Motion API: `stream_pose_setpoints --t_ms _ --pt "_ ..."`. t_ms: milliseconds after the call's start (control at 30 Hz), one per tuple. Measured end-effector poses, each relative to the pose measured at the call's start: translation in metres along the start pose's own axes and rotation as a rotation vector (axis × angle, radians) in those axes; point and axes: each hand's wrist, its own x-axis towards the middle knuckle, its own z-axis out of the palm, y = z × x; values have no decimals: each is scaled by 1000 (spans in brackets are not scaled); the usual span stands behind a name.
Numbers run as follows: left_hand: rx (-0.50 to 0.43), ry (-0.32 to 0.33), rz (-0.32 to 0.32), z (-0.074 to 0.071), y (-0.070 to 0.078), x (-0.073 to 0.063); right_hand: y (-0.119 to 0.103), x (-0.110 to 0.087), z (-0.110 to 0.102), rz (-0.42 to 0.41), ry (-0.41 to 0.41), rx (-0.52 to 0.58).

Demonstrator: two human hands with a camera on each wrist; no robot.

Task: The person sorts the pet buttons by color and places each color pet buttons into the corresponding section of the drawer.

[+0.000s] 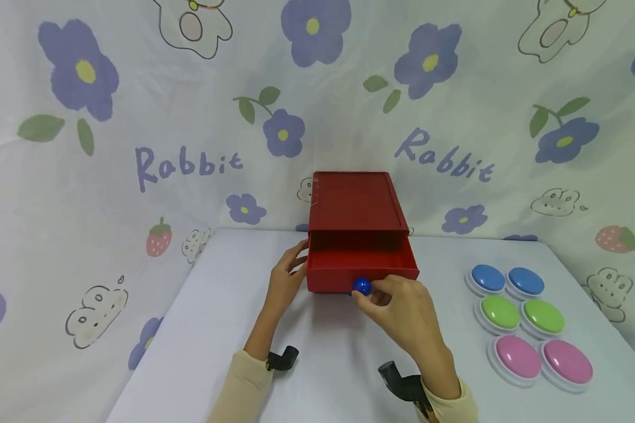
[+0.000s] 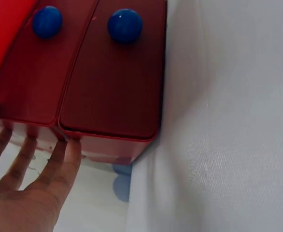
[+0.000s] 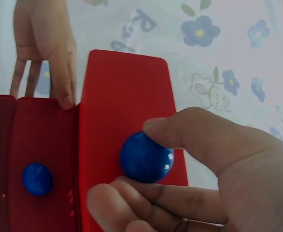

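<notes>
A red drawer cabinet stands at the back of the white table, its top drawer pulled out toward me and bare inside where I can see. My right hand pinches the round blue knob on that drawer's front between thumb and fingers. Against the cabinet's left side rests my left hand, its fingers fairly straight, with fingertips at the edge of the lower drawers. Those lower drawers are closed, each with a blue knob; in the head view the pulled-out drawer hides them.
To the right, pairs of round push buttons on white bases lie on the table: blue, green and pink. A patterned cloth hangs behind the table. Black wrist mounts sit at both sleeves.
</notes>
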Motion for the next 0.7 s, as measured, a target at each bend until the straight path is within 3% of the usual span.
stream_pose_setpoints --t_ms 433,700 --pt "-10 6 -25 2 0 -3 -17 -11 -17 72 -144 -6" --pt "-40 27 2 6 -38 10 -22 -12 -24 103 -181 -9"
